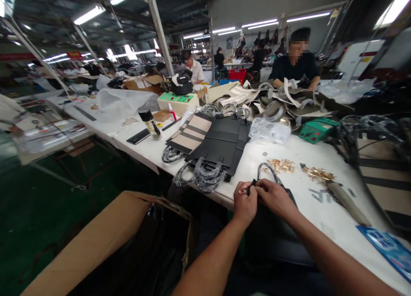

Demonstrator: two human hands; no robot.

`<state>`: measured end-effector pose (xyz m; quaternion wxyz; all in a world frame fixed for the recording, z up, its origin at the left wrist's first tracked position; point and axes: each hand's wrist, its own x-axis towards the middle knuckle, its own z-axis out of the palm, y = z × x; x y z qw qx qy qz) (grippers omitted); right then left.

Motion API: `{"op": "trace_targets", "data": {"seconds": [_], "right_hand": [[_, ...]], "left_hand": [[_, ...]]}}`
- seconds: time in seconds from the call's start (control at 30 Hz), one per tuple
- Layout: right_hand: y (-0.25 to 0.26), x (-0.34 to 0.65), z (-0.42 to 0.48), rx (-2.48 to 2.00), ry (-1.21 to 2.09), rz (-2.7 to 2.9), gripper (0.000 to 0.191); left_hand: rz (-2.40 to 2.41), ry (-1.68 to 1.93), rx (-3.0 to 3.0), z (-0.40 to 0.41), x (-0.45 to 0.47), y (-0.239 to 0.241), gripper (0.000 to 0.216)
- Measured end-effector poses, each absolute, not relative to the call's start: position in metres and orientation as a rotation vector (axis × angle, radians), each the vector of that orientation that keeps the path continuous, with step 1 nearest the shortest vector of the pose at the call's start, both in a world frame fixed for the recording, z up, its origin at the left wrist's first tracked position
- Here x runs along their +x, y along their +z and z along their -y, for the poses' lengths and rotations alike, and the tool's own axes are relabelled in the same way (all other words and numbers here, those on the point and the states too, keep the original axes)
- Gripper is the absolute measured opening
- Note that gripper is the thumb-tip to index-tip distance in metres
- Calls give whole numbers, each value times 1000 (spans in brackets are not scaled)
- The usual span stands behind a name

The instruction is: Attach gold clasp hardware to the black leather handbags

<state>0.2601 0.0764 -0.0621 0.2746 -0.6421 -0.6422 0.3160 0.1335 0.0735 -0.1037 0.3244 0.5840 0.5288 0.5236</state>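
Observation:
My left hand (244, 204) is closed in a pinch on a small black strap end (253, 184). A small shiny piece with a reddish middle (242, 191) shows at its fingers; I cannot make out what it is. My right hand (274, 197) meets it at the table's front edge, its fingers closed on the same strap end. Below both hands lies a dark bag panel (272, 232), partly hidden by my forearms. Its plastic-wrapped handle (269, 167) loops up behind my right hand. Gold metal fittings (282, 165) lie in a loose heap just beyond.
Black and beige bag panels with wrapped handles (221, 137) are stacked left of centre. A cardboard box (105, 232) stands at lower left. More gold fittings, a wrapped-handle tool (348, 204) and a green device (317, 130) are to the right. A co-worker (297, 65) sits across the table.

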Motion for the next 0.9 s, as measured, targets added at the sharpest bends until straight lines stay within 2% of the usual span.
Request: {"op": "trace_targets", "data": {"seconds": [0.1,0.23,0.5,0.9], "right_hand": [[-63,261,-75,-1693,909,1666,16],[-64,261,-64,-1628,881,1542,31],[-62,263,-60,-1758,835,1470,19],[-61,267,-69,-1691,854,1700,21]], "left_hand": [[-1365,1353,1530,-77,132,-102,21],[-1314,1277,1253,-81,133,-94,19],[-1275,1049,1011,-94,137,-89,13],[-1319,1246,1303,-90,142,-106,19]]}}
